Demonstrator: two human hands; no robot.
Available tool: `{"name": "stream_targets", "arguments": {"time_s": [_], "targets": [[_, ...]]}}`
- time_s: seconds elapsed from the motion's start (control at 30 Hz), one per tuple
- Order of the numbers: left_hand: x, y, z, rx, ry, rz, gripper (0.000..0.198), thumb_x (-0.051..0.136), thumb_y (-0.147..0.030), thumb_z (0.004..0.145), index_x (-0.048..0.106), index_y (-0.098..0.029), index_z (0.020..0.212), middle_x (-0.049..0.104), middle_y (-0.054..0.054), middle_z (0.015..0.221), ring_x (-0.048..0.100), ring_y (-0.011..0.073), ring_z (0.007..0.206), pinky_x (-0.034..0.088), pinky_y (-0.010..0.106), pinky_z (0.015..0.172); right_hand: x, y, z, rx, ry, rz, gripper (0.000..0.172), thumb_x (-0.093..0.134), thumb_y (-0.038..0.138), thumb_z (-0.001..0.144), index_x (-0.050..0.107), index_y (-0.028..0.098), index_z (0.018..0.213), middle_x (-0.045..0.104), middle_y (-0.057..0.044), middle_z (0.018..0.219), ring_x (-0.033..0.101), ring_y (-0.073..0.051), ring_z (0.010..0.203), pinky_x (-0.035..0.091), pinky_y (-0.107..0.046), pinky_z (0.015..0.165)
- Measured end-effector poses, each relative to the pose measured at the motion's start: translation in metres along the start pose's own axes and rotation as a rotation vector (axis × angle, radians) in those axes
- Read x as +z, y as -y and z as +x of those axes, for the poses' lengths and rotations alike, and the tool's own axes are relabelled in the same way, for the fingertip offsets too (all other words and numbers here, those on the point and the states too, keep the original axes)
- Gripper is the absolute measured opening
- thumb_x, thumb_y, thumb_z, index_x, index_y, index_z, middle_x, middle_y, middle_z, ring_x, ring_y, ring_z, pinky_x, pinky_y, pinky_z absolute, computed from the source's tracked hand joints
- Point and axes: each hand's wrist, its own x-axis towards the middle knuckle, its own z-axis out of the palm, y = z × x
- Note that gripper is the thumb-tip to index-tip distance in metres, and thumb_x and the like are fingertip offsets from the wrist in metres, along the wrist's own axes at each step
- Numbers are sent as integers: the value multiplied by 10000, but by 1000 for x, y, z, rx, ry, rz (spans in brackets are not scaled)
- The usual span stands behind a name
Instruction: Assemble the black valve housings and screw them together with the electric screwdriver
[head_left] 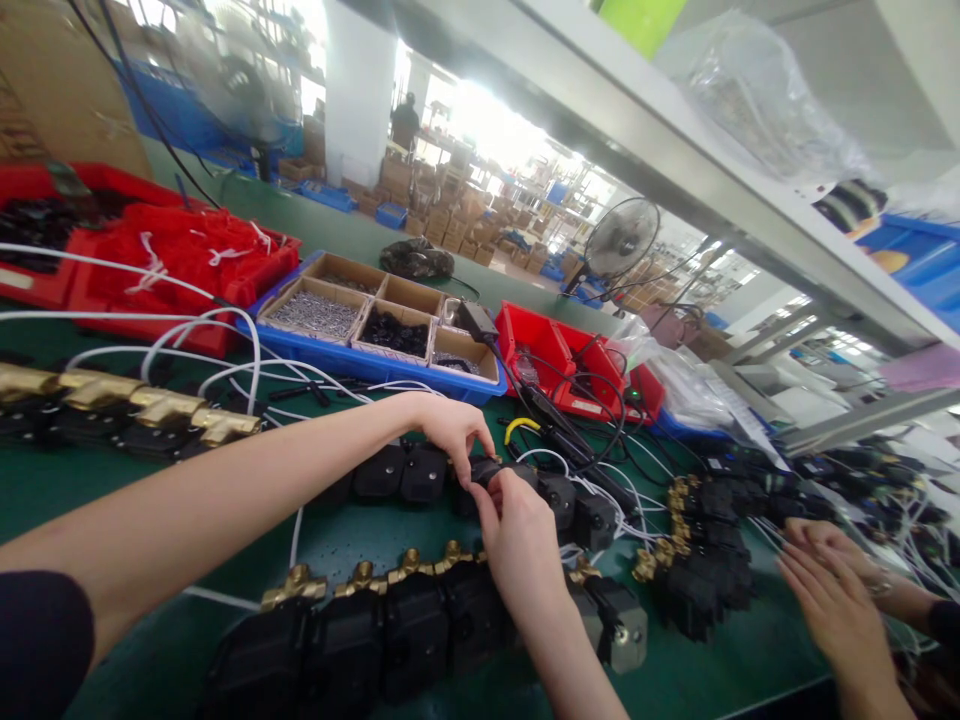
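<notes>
My left hand [456, 430] and my right hand [517, 520] meet over a black actuator housing [486, 470] in the middle row on the green bench. Fingers of both hands are pinched at its top; any small part between them is hidden. To the left in that row stand more black housings [397, 472], and to the right sit others [577, 510] with white cables. Nearer to me, below my hands, runs a row of black valve actuators [416, 625] with brass fittings [411, 562]. Part of that row is covered by my right forearm.
Behind my hands lies a blue tray [360, 365] with cardboard boxes of screws. Red bins [187, 255] stand left, more red bins [555, 360] right. A black electric screwdriver [581, 455] lies right of my hands. A co-worker's hands [840, 580] are at the right. A shelf [600, 120] hangs overhead.
</notes>
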Motion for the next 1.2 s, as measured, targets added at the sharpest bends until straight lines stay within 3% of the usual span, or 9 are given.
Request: {"name": "stream_targets", "arguments": {"time_s": [0.27, 0.57, 0.77, 0.9, 0.97, 1.07, 1.13, 1.2], "targets": [[1, 2, 1, 25, -10, -10, 722, 854, -441, 613, 670, -96, 1220, 700, 15, 745, 565, 131, 620, 392, 203, 571, -7, 8, 5, -21, 125, -123, 147, 522, 221, 978, 605, 146, 881, 675, -109, 881, 662, -246, 806, 376, -283, 617], [3, -1, -2, 13, -17, 0, 667, 858, -449, 617, 695, -145, 1188, 699, 3, 720, 571, 140, 631, 377, 208, 568, 0, 8, 7, -15, 141, -134, 233, 494, 260, 990, 638, 135, 856, 709, -144, 812, 674, -240, 672, 255, -283, 520], [-3, -5, -13, -37, -75, -6, 695, 877, -305, 570, 676, -149, 1217, 729, 20, 812, 617, 159, 673, 416, 219, 608, -27, -12, 4, -40, -38, 36, 398, 388, 360, 1021, 565, 190, 707, 644, -59, 648, 579, -178, 549, 294, -266, 512], [-11, -16, -36, -25, -194, -44, 458, 807, -393, 674, 724, -168, 1064, 738, 30, 847, 613, 146, 714, 415, 217, 637, -41, -22, -2, -37, -196, 219, 334, 437, 389, 993, 583, 198, 762, 621, -11, 630, 576, -148, 540, 403, -235, 521], [-9, -29, -46, -12, -319, -209, 436, 670, -555, 790, 725, -147, 932, 720, 54, 793, 527, 108, 573, 355, 224, 533, -43, -18, -5, -59, -248, 316, 262, 474, 373, 977, 617, 194, 849, 652, -15, 710, 617, -140, 602, 470, -219, 552], [5, -51, -54, -30, -421, -738, 733, 436, -814, 794, 657, -118, 733, 622, 64, 613, 311, 68, 393, 128, 247, 402, -44, -1, -7, -200, -339, 427, 124, 563, 291, 941, 646, 199, 947, 664, -22, 833, 621, -130, 687, 499, -215, 587], [18, -63, -54, -83, -411, -1016, 788, 430, -893, 721, 601, -126, 670, 554, 41, 557, 282, 64, 385, 39, 244, 407, -47, 14, -6, -349, -387, 450, 91, 609, 218, 917, 661, 208, 990, 663, -25, 885, 605, -143, 759, 494, -238, 630], [29, -71, -52, -132, -435, -1179, 768, 477, -900, 689, 555, -138, 636, 482, 5, 521, 302, 67, 412, 35, 229, 411, -49, 28, -3, -458, -367, 423, 120, 651, 182, 893, 674, 209, 1007, 674, -32, 923, 586, -176, 850, 493, -290, 720]]}}
